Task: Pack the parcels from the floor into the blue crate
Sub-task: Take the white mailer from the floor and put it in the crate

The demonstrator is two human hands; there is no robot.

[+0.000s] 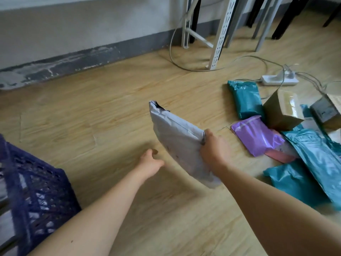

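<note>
Mid-run, my read: 1 grey poly mailer (177, 143) is in the air over the floor, between the blue crate (36, 196) and the pile, not crated yet. At least 6 parcels are left on the right: teal mailers (246, 99), a purple mailer (256, 135), cardboard boxes (282, 109). Crate contents unclear. Right hand (215, 146) fingers grip the mailer's edge. Left hand (150, 163) is relaxed, empty, near it. Mailer is tilted on edge, long axis running away from the person, far end toward the wall.

Both arms show bare skin from the wrist back to where the picture cuts them off. The left forearm (96, 215) is smooth, with one small dark mole (71, 241) on its upper face. The right forearm (258, 198) is likewise uncovered. The left hand (151, 161) and right hand (212, 146) are bare; blur hides the nails.
</note>
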